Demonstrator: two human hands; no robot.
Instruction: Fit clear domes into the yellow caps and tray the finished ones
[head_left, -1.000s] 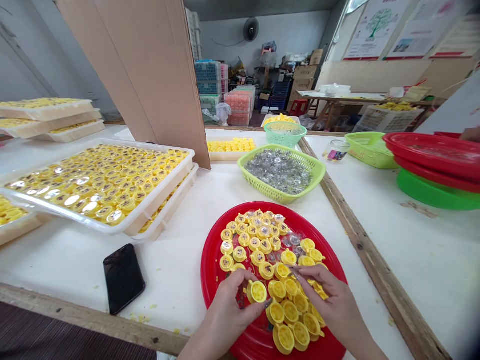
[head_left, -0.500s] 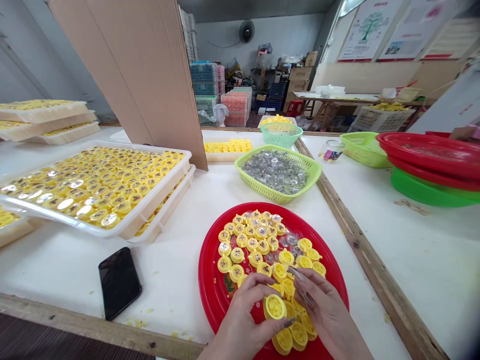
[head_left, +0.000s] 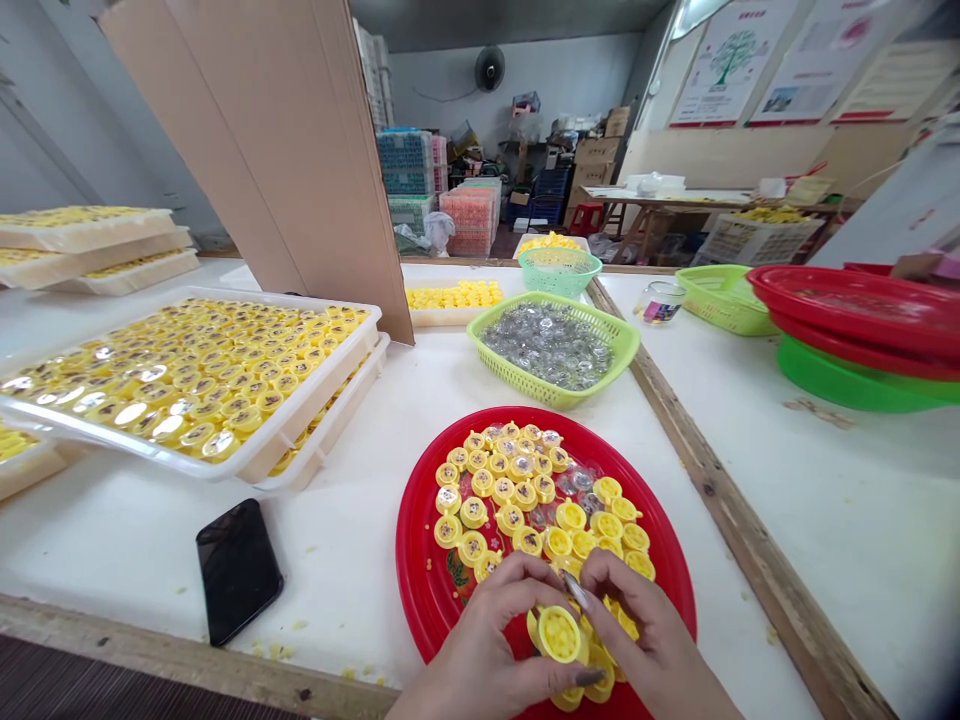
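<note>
A small round yellow plastic cup (head_left: 559,635) is pinched between the thumb and fingers of my left hand (head_left: 484,645), its open side facing me. My right hand (head_left: 649,635) is curled close beside it, thumb and forefinger drawn together near my left fingertips; whatever they grip, if anything, is hidden. Both hands are over the near part of a red round tray (head_left: 420,590). On the tray lie yellow pieces with printed picture faces (head_left: 484,483), open yellow cups (head_left: 606,525) and some clear discs (head_left: 581,480).
A green basket (head_left: 487,365) of clear discs stands behind the tray. Left are a black phone (head_left: 238,570) and white trays (head_left: 259,455) of finished-looking yellow pieces. A cardboard sheet (head_left: 270,150) rises behind them. A wooden strip (head_left: 720,500) and stacked red trays (head_left: 862,310) lie right.
My right hand has moved left, its thumb and forefinger now beside my left fingertips. My left hand, holding the yellow cup, has shifted slightly right and down.
</note>
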